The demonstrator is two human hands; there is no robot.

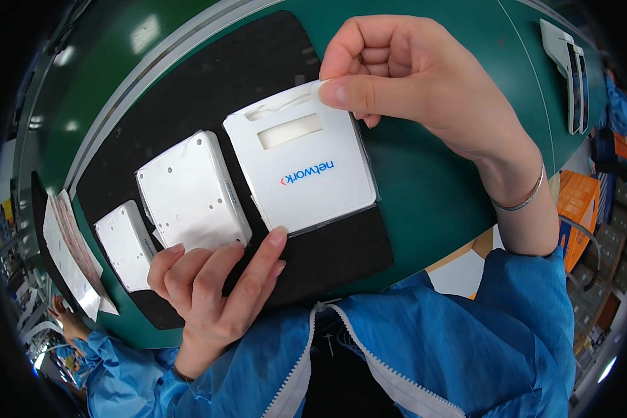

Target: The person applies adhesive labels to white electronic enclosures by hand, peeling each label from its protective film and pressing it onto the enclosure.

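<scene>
A square white plastic cover [301, 191] with a rectangular cut-out and blue lettering lies on a black mat. Clear film shows along its edges. At its far right corner, my right hand [404, 76] is closed in a pinch, thumb on top; whether it grips the film or the cover itself I cannot tell. My left hand [219, 285] has its fingers spread, the index fingertip on the cover's near left corner. Its other fingers lie at the near edge of a white plastic housing [191, 191] with small round holes. Farther left lies another similar white housing [127, 244].
The black mat [341, 258] rests on a green table [432, 195]. Printed sheets [70, 251] lie at the left edge, near another person's hand [66, 319]. White panels [571, 76] stand at the far right. An orange box [578, 209] is beyond the table's right edge.
</scene>
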